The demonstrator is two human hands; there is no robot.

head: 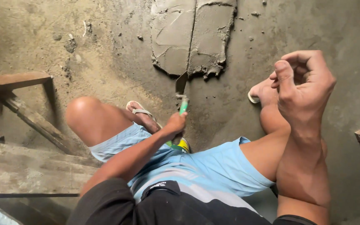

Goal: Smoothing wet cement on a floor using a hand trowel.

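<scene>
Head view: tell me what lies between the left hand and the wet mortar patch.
In the head view, the left hand grips a green-handled trowel; its blade spans the gap and reaches the mortar patch.

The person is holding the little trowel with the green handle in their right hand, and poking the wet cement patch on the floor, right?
Not quite: the head view shows the left hand holding the green-handled trowel at the wet cement patch. The right hand is raised and holds nothing. The rest is right.

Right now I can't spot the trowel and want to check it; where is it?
In the head view the trowel is near the middle, held by the left hand, its blade tip touching the lower edge of the wet mortar patch between the person's knees.
</scene>
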